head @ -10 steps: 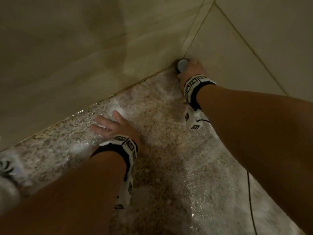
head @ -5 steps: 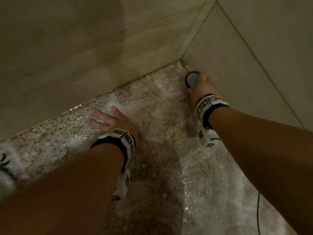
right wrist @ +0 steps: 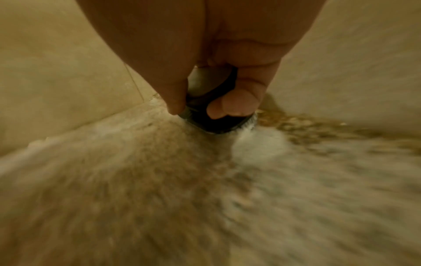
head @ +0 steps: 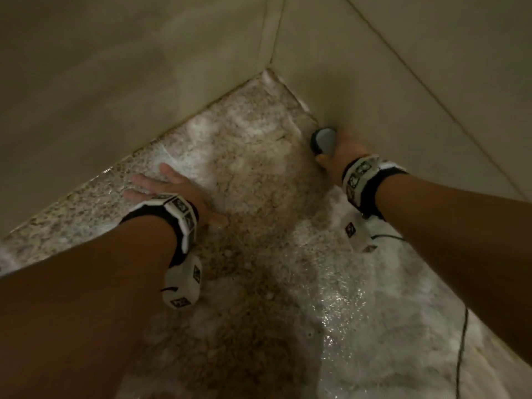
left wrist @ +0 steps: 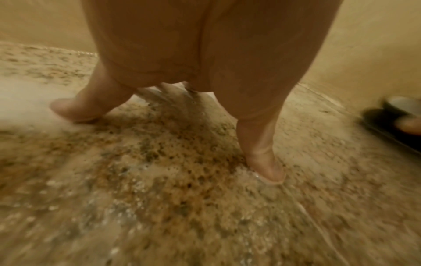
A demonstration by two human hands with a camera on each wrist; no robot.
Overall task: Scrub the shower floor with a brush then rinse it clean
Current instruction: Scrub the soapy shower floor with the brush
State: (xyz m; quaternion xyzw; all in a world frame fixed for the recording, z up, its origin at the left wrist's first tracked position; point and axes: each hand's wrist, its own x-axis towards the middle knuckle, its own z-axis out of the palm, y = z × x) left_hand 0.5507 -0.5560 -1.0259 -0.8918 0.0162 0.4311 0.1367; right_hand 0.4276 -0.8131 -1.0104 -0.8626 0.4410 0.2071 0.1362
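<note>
Right hand (head: 342, 155) clamps the brush (head: 324, 139) from above; in the right wrist view the thumb (right wrist: 175, 100) presses one side of the dark body and curled fingers (right wrist: 234, 106) wrap the other side. Brush (right wrist: 216, 122) is dark with a grey top, bristles down on the shower floor (head: 259, 197), right at the foot of the right-hand wall (head: 388, 96), a little out from the corner where the two walls meet. White foam (right wrist: 257, 145) sits against the bristles. Right arm reaches forward, wrist bent down over the brush.

Left hand (head: 169, 188) holds nothing: palm down, fingers straight and spread, pressed flat on the wet floor near the left-hand wall (head: 129, 82). Left wrist view shows the thumb (left wrist: 264, 162) and a finger (left wrist: 75, 109) planted on the stone, with the brush (left wrist: 391, 115) blurred at the right edge. Left arm extended, bearing on the floor.

Floor is speckled granite-like stone, covered in suds and shiny water, thickest at lower right. Both wrists wear black bands with white camera units (head: 181, 286) carrying square black-and-white marker tags; no readable text. A thin black cable (head: 460, 341) trails from the right wrist unit. Both wrist views are motion-blurred.
</note>
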